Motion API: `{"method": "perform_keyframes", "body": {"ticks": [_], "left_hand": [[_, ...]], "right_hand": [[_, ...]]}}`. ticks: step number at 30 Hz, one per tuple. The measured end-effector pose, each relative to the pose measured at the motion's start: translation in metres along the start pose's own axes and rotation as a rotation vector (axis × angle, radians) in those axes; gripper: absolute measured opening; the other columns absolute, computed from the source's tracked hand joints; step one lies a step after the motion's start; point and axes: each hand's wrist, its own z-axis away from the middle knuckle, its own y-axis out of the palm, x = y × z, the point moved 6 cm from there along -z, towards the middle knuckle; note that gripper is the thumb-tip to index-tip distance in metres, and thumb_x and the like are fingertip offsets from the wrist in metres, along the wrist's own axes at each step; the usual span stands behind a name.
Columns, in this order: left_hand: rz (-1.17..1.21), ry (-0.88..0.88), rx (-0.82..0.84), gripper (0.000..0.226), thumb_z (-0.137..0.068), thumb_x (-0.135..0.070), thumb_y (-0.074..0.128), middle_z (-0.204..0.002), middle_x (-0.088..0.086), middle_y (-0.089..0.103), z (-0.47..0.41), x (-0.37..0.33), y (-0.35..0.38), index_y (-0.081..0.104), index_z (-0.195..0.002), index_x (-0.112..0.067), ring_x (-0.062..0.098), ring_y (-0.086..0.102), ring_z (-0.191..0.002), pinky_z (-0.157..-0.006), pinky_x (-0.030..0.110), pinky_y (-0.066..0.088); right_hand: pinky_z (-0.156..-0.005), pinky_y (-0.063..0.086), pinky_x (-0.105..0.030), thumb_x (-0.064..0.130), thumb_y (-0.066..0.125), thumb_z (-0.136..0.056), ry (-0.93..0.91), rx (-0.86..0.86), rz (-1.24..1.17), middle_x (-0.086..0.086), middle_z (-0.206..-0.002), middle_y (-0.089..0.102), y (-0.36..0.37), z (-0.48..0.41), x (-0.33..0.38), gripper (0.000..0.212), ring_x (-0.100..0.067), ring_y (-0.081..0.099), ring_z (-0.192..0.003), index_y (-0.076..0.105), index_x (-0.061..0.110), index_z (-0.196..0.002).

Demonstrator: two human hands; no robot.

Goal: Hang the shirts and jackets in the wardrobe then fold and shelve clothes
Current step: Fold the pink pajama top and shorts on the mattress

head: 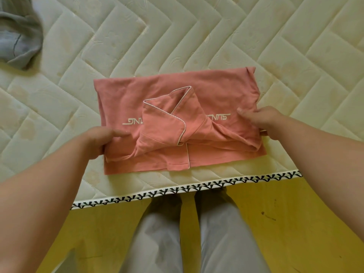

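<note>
I see the left hand (104,139) pinching the folded salmon-pink cotton shirt (206,89) at its 9 o'clock edge, the right hand (260,120) gripping at 3 o'clock (both forearms stretched forward), on the cream quilted mattress (177,36).

Bare mattress (197,36), cream, quilted in broad chevron panels with faint flower motifs stitched into them; yellowish-brown stains (27,129) blotch many panels, heaviest toward the left side and along the near edge. Near edge finished with white piping and a woven trim band (197,187) of black-and-white branching figures, running slightly uphill from left to right. Below it a yellow floor (285,223), smooth, with a few dark scuff marks (267,215) on the right; light soft and even, only faint shadows.
</note>
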Motion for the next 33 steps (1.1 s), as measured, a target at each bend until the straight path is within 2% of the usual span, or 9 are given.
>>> {"method": "perform_keyframes", "body": {"ticks": [3, 7, 10, 12, 14, 21, 27, 30, 33], "left_hand": [[0.136, 0.053, -0.024, 0.041, -0.078, -0.020, 0.082, -0.104, 0.011, 0.076, 0.000, 0.011, 0.008, 0.068, -0.115, -0.010, 0.025, 0.072, -0.090, -0.070, 0.034, 0.055], [0.275, 0.089, -0.053, 0.030, -0.084, -0.017, 0.076, -0.081, 0.007, 0.076, -0.002, 0.014, 0.016, 0.067, -0.112, -0.011, 0.022, 0.072, -0.069, -0.060, 0.032, 0.055], [0.287, 0.114, -0.104, 0.016, -0.083, -0.018, 0.078, -0.053, -0.001, 0.067, 0.002, 0.013, 0.020, 0.064, -0.090, -0.016, 0.012, 0.063, -0.042, -0.037, 0.019, 0.045], [0.279, 0.129, -0.115, 0.020, -0.083, -0.019, 0.079, -0.046, -0.004, 0.059, 0.007, 0.009, 0.019, 0.060, -0.080, -0.018, 0.010, 0.055, -0.035, -0.033, 0.016, 0.035], [0.308, 0.160, -0.073, 0.015, -0.085, -0.015, 0.078, -0.052, -0.003, 0.063, 0.015, -0.005, 0.016, 0.063, -0.083, -0.015, 0.013, 0.060, -0.043, -0.036, 0.020, 0.040], [0.280, 0.427, 0.120, 0.017, -0.096, -0.015, 0.061, -0.080, 0.000, 0.073, 0.070, -0.125, -0.009, 0.074, -0.107, -0.014, 0.011, 0.068, -0.066, -0.049, 0.020, 0.052], [0.371, 0.613, 0.103, 0.027, -0.102, -0.015, 0.044, -0.083, -0.001, 0.076, 0.103, -0.214, -0.038, 0.071, -0.106, -0.015, 0.011, 0.072, -0.073, -0.060, 0.022, 0.057], [0.328, 0.569, 0.073, 0.027, -0.102, -0.016, 0.045, -0.087, -0.002, 0.076, 0.087, -0.216, -0.040, 0.071, -0.111, -0.018, 0.011, 0.072, -0.073, -0.057, 0.021, 0.056], [0.288, 0.465, 0.035, 0.028, -0.099, -0.015, 0.053, -0.112, 0.004, 0.070, 0.053, -0.194, -0.037, 0.067, -0.123, -0.013, 0.016, 0.068, -0.086, -0.068, 0.024, 0.053]], "right_hand": [[-0.063, 0.049, -0.025, 0.052, 0.076, -0.081, -0.033, -0.042, -0.087, -0.005, -0.104, 0.068, 0.008, 0.005, -0.003, 0.063, -0.016, 0.064, -0.080, 0.064, 0.007, -0.124], [-0.089, 0.055, -0.037, 0.042, 0.076, -0.084, -0.047, -0.054, -0.171, -0.009, -0.115, 0.070, 0.019, 0.014, -0.006, 0.049, -0.026, 0.067, -0.098, 0.066, 0.009, -0.119], [-0.083, 0.056, -0.033, 0.033, 0.079, -0.084, 0.000, -0.033, -0.230, -0.008, -0.108, 0.069, 0.026, 0.020, -0.013, 0.044, -0.023, 0.067, -0.092, 0.065, 0.007, -0.117], [-0.061, 0.054, -0.021, 0.029, 0.074, -0.089, -0.007, -0.061, -0.270, -0.004, -0.095, 0.067, 0.024, 0.025, -0.011, 0.034, -0.016, 0.064, -0.078, 0.064, 0.007, -0.112], [-0.051, 0.049, -0.017, 0.028, 0.070, -0.092, -0.085, -0.096, -0.279, -0.003, -0.089, 0.066, 0.018, 0.030, 0.004, 0.025, -0.011, 0.061, -0.071, 0.063, 0.008, -0.106], [-0.086, 0.056, -0.039, 0.033, 0.073, -0.088, -0.317, -0.117, -0.239, -0.008, -0.113, 0.066, -0.019, 0.051, 0.121, 0.048, -0.025, 0.065, -0.100, 0.062, 0.002, -0.124], [-0.043, 0.051, -0.026, 0.024, 0.066, -0.093, -0.294, -0.053, -0.537, -0.005, -0.084, 0.069, -0.051, 0.048, 0.204, 0.015, -0.017, 0.067, -0.058, 0.067, 0.015, -0.105], [-0.041, 0.051, -0.029, 0.030, 0.064, -0.093, -0.218, -0.045, -0.510, -0.007, -0.084, 0.071, -0.049, 0.034, 0.203, 0.015, -0.020, 0.067, -0.059, 0.067, 0.017, -0.100], [-0.041, 0.049, -0.024, 0.027, 0.071, -0.089, -0.182, -0.059, -0.460, -0.005, -0.087, 0.071, -0.039, 0.016, 0.178, 0.013, -0.020, 0.070, -0.073, 0.068, 0.015, -0.093]]}}
